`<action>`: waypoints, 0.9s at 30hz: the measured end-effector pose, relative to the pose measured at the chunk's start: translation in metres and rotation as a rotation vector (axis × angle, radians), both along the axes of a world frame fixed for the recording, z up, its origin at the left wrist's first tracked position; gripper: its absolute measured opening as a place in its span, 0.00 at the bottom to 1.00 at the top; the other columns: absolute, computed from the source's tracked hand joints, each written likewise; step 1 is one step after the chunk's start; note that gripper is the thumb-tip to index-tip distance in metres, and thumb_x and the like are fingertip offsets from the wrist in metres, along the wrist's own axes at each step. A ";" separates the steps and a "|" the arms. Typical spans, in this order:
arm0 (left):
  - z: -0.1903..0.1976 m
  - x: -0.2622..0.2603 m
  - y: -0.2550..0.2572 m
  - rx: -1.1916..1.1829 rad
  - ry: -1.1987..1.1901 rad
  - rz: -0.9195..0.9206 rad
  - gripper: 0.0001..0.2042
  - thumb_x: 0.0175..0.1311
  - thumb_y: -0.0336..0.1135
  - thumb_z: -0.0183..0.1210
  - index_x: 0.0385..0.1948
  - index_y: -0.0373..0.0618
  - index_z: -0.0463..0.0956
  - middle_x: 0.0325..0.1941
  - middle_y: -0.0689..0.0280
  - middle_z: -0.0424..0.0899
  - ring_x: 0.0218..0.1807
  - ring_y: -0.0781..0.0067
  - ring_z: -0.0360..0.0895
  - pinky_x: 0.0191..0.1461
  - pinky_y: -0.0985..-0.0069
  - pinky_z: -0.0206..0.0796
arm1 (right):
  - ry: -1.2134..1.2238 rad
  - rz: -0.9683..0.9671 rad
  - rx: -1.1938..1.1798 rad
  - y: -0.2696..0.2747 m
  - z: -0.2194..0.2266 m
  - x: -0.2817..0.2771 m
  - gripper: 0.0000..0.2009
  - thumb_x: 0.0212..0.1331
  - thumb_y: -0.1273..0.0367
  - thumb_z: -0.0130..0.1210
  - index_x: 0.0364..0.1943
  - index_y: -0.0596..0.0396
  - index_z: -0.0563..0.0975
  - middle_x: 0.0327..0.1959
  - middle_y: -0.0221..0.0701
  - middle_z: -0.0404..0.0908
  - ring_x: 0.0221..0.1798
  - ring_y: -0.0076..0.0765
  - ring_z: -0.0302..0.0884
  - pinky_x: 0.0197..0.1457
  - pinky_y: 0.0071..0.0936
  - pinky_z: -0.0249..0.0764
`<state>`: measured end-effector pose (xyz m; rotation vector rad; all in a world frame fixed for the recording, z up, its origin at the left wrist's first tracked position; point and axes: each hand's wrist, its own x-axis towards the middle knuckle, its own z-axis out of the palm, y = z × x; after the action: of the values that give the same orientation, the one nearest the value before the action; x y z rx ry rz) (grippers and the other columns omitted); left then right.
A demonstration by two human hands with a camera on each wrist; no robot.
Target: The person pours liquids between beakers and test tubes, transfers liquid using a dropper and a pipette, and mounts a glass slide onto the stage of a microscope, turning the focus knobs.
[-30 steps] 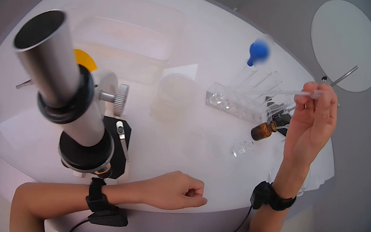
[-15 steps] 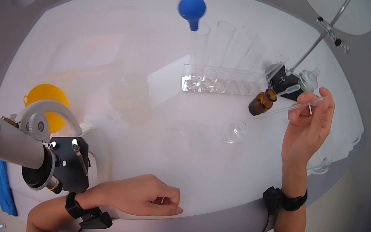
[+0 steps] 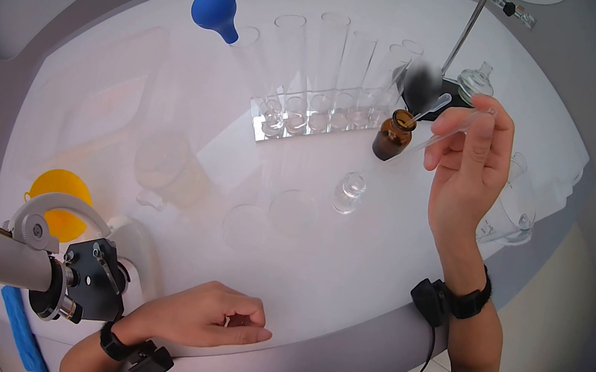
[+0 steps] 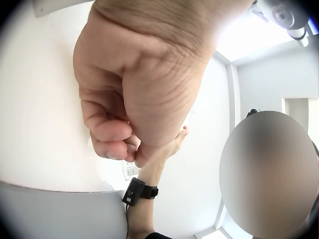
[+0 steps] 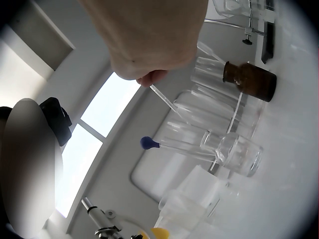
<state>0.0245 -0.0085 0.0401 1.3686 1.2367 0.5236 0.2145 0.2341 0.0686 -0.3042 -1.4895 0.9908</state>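
Observation:
My right hand (image 3: 474, 157) is raised over the right side of the table and pinches a thin clear plastic dropper (image 5: 164, 99), its tip slanting down. In the head view the tip overlaps the side of a brown glass bottle (image 3: 390, 145). A second dropper (image 3: 435, 106) sticks out of that bottle's mouth. Nearer the front stands a small clear glass bottle (image 3: 349, 193) with no stopper in its neck. Close to the table's front edge, my left hand (image 3: 215, 316) rests with loosely curled fingers and holds nothing.
Behind the bottles stands a clear rack (image 3: 268, 131) with several test tubes; a blue rubber bulb (image 3: 215, 12) is at its left end. A microscope (image 3: 21, 261) stands front left, a metal stand (image 3: 464, 36) back right. Two faint glass dishes (image 3: 245, 226) lie mid-table.
The head view has swung, so the table's things appear shifted. My right hand still pinches the dropper and has turned, with its fingers more toward the brown bottle. My left hand stays at the edge.

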 end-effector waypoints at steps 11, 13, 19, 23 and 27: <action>0.002 0.005 0.000 0.013 -0.024 0.064 0.09 0.65 0.34 0.62 0.28 0.40 0.76 0.20 0.73 0.73 0.21 0.86 0.64 0.25 0.83 0.56 | -0.135 0.151 -0.084 -0.001 -0.014 -0.009 0.11 0.71 0.62 0.50 0.43 0.57 0.72 0.31 0.31 0.80 0.23 0.16 0.70 0.28 0.14 0.67; 0.002 0.005 0.000 0.011 -0.020 0.061 0.09 0.65 0.34 0.63 0.28 0.40 0.76 0.20 0.73 0.73 0.21 0.86 0.63 0.25 0.83 0.55 | -0.152 0.167 -0.085 0.002 -0.018 -0.010 0.11 0.71 0.62 0.50 0.42 0.56 0.72 0.31 0.31 0.80 0.23 0.16 0.70 0.28 0.14 0.67; 0.003 0.003 0.001 -0.026 0.009 0.023 0.10 0.67 0.38 0.60 0.29 0.41 0.76 0.21 0.70 0.75 0.21 0.81 0.67 0.26 0.81 0.58 | -0.167 0.204 -0.105 0.001 -0.021 -0.010 0.10 0.70 0.62 0.52 0.37 0.54 0.70 0.31 0.30 0.80 0.23 0.16 0.70 0.28 0.14 0.67; 0.005 0.004 0.002 -0.038 0.016 0.033 0.10 0.67 0.38 0.60 0.29 0.41 0.76 0.20 0.70 0.75 0.21 0.82 0.67 0.25 0.81 0.58 | -0.163 0.212 -0.057 -0.002 -0.019 -0.010 0.10 0.70 0.63 0.52 0.36 0.54 0.70 0.30 0.30 0.80 0.24 0.16 0.70 0.29 0.14 0.67; 0.004 0.004 0.002 -0.025 0.012 0.025 0.11 0.67 0.38 0.60 0.29 0.41 0.76 0.20 0.70 0.75 0.21 0.81 0.67 0.25 0.81 0.58 | -0.151 0.215 -0.030 0.000 -0.019 -0.010 0.10 0.70 0.63 0.52 0.36 0.55 0.70 0.30 0.30 0.80 0.24 0.16 0.70 0.29 0.14 0.67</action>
<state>0.0284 -0.0061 0.0445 1.3380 1.2676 0.5169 0.2045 0.2338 0.0496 -0.2482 -1.6713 1.1825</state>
